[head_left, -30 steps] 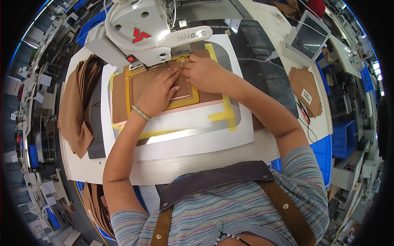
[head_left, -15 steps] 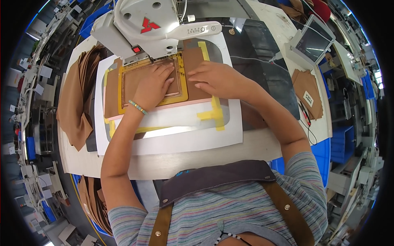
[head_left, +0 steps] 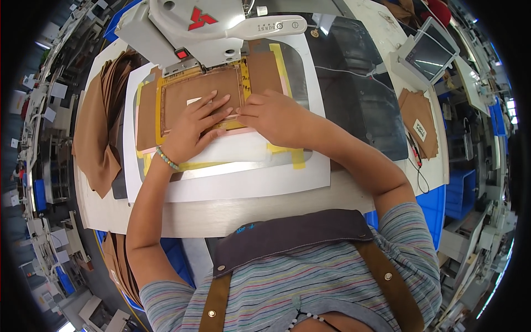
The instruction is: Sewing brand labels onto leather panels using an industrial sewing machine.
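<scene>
Left hand (head_left: 191, 128), drawn back, spreads fingers on brown fabric (head_left: 204, 84); right hand (head_left: 279, 120), fingers together, overlaps yellow frame (head_left: 245, 83).

Worktable, pale-topped (head_left: 191, 221): placed centrally. Floor, dark grey (head_left: 102, 285): marked at left by a yellow line (head_left: 105, 260). Workstations, pale (head_left: 55, 182): ranged along both sides, curved and blurred at the rim. Window-like bright patches (head_left: 511, 106): seen far right. Light strip, white (head_left: 500, 279): seen lower right.

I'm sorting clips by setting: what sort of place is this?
Probably a sewing workshop: a white machine head stands over brown material in a yellow frame, with more brown pieces piled at left.
</scene>
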### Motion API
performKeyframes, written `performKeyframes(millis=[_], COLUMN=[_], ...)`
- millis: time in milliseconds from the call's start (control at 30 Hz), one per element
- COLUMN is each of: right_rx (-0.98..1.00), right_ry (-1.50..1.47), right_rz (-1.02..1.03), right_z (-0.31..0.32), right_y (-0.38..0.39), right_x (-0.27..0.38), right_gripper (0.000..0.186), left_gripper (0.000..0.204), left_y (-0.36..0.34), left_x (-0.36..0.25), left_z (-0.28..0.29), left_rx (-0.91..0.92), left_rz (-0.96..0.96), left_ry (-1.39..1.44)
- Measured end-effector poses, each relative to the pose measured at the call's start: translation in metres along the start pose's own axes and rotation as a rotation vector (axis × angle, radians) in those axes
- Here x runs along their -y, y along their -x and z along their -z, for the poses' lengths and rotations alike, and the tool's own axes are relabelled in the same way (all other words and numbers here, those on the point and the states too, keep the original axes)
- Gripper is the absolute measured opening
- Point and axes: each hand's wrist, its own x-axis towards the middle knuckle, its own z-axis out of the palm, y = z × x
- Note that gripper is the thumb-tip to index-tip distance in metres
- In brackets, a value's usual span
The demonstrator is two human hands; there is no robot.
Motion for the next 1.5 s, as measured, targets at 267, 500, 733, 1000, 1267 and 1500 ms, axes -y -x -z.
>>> performKeyframes(millis=[267,500,733,1000,1267,1500], right_rx=[-0.118,-0.253,-0.298,-0.060,-0.139,-0.258], right_ry=[-0.003,0.032,-0.365,-0.329,-0.257,-0.223], right_rz=[0.017,0.030,-0.232,0.126,0.036,-0.169], right_z=[-0.006,-0.011,0.010,0.002,0.014,0.019], right_y=[0.003,0.006,0.013,0.022,0.051,0.053], right_x=[-0.003,-0.016,-0.030,0.024,0.004,-0.020], right_gripper=[0.035,0.030,0.025,0.027,0.031,0.028], left_gripper=[0.055,0.058,0.056,0.054,0.053,0.050], left_y=[-0.006,-0.010,-0.018,-0.029,-0.047,-0.060], left_x=[0.005,0.008,0.014,0.033,0.051,0.066], left_z=[0.005,0.006,0.008,0.005,0.004,0.001], left_rx=[0.067,0.085,0.100,0.070,0.033,0.044], left_rz=[-0.020,-0.022,-0.049,-0.071,-0.098,0.002], left_ry=[-0.014,-0.059,-0.105,-0.125,-0.204,-0.171])
